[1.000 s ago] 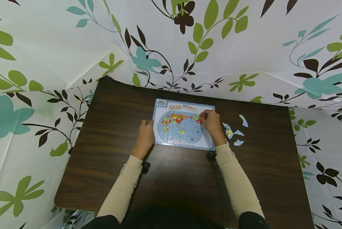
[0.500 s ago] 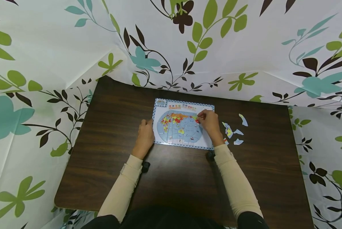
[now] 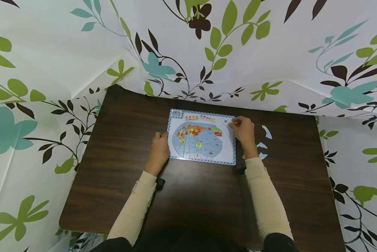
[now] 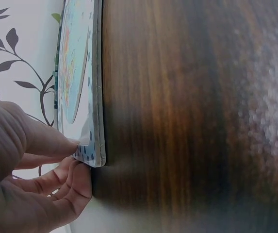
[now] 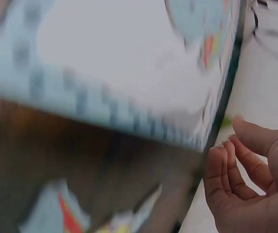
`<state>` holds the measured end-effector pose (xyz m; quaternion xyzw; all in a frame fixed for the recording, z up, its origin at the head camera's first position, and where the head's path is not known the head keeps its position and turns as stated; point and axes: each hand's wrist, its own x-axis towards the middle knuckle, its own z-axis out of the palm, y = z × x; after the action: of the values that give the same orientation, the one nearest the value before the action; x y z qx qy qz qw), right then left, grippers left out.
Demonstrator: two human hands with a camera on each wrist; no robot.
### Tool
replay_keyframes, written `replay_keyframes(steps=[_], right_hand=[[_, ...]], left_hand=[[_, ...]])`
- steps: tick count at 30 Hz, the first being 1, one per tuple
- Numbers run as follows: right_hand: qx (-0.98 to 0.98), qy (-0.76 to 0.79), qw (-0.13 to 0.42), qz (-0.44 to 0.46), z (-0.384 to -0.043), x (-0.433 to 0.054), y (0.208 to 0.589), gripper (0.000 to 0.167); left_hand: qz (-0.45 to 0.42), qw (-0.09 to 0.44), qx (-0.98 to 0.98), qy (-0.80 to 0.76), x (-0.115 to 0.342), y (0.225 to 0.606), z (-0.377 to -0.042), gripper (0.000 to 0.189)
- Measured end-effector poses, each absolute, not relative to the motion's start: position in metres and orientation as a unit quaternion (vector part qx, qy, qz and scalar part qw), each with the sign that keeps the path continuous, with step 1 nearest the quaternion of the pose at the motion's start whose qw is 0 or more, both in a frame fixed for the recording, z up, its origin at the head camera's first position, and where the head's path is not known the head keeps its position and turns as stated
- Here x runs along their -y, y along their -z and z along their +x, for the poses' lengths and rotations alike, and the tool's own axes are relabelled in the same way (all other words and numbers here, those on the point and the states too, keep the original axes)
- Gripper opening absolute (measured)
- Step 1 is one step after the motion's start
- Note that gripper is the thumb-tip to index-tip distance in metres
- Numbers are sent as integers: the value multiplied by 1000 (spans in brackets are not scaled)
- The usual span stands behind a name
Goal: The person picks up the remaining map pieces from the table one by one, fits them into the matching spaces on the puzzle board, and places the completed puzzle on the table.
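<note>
A world-map jigsaw board with a blue dotted border lies on the table, its oval map mostly filled. My left hand grips the board's left edge; in the left wrist view the thumb lies on the dotted border and the fingers curl against the side. Over the board's right edge is my right hand, fingers loosely bent, with no piece visible between thumb and fingertips in the right wrist view. Loose puzzle pieces lie right of the board: a curved one and small blue ones. Others are hidden beneath the right hand in the head view.
Dark wood table surrounds the board. Beyond its far edge hangs a white leaf-patterned cloth. Blurred in the right wrist view, a blue piece with a red stripe lies near the board's border.
My right hand has left the map's upper right part and moved right to the board's edge, now covering some loose pieces. A red-and-green piece shows at the map's right side. My left hand stays put.
</note>
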<state>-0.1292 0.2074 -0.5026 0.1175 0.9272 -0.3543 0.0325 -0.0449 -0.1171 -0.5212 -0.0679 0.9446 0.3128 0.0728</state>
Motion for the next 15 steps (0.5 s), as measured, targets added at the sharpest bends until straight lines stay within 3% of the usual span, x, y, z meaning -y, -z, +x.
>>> replay_keyframes(steps=[15], right_hand=[[-914,329,69,229,-126,-319,487,49]], left_hand=[[-56,67,-945,-316,119,522,-43,40]])
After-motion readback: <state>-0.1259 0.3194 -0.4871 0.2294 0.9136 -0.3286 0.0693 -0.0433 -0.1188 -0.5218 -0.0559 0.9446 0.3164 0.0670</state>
